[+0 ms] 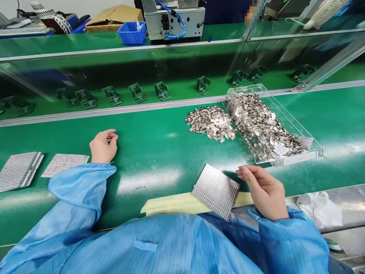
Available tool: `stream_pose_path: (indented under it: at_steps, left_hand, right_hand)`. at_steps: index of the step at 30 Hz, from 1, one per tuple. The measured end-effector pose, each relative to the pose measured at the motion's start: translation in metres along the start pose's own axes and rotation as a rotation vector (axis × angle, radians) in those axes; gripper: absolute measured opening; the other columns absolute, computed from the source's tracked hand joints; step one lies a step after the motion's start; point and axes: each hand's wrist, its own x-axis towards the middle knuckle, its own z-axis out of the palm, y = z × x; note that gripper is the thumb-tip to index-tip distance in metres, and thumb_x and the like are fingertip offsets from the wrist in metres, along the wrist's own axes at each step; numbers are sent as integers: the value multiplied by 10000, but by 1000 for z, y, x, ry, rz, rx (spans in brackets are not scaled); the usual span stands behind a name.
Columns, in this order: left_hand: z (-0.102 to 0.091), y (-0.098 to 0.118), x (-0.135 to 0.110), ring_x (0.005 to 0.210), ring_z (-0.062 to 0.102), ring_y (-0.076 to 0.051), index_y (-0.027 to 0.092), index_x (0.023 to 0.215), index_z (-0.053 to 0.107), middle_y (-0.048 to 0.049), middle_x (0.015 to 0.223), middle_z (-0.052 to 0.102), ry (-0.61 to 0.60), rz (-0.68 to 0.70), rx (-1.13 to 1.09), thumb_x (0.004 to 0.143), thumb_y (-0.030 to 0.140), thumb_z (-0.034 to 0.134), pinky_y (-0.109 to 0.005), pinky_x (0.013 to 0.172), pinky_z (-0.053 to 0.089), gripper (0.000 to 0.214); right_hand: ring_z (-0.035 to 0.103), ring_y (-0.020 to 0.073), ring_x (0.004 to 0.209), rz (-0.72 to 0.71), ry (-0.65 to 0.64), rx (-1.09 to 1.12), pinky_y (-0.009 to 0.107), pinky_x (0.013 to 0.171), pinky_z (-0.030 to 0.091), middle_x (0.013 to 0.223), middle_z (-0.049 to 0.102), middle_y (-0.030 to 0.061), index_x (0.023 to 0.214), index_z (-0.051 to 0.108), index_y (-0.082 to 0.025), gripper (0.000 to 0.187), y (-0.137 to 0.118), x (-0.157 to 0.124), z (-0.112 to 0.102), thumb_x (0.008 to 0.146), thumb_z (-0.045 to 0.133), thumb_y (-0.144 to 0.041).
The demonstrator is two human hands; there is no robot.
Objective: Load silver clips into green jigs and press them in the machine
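My green bench runs right across in front of me, and its slick-looking top could let light things slide if my right sleeve drags over them. The clear box of small metal pieces sits just beyond my right hand; a knock from it might spill some. Left of the box, nothing walls in the loose heap, so a sweeping arm could scatter it. The ribbed silver plate worries me most: it lies askew over a yellow strip, lower corner by my smock, where leaning forward could tip it. My right fingertips are drawn together just beside that plate, my left hand loosely curled well apart; I can't tell whether either grips something tiny. Beyond, a clear panel and metal rail limit my reach; at left lie a ribbed stack and a gridded sheet. Small circuit boards show through the panel.
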Motion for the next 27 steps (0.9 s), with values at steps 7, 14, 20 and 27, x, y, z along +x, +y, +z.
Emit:
stream_pose_path:
  at_steps: [7,14,20,27]
  left_hand:
    - [9,29,-17,828,633,-241,189,977,667,-87,898,661,-47,193,1,845,293,476,-381,850,502,254]
    - [7,10,-9,911,616,-273,185,924,672,-94,912,647,94,126,80,827,239,455,-446,869,497,243]
    - [39,88,-4,1116,578,-252,185,1002,649,-112,1108,645,85,326,-212,848,237,524,-420,1022,443,205]
    - [132,186,93,1404,345,-306,67,1415,312,-237,1483,358,67,118,-259,769,252,684,-409,1130,354,768]
  right_hand:
    - [653,195,683,-89,-67,-127,310,636,522,760,705,52,877,675,-191,319,1,37,7,855,570,-492]
    - [618,203,614,-165,-24,-400,338,631,499,721,679,66,823,702,-183,371,3,109,39,758,548,-515]
    - [602,212,602,-158,-26,-597,331,560,442,765,657,54,773,673,-219,334,19,126,43,731,582,-538]
    - [615,199,561,-86,-64,-327,333,578,502,641,652,20,787,619,-226,347,34,114,30,741,615,-570]
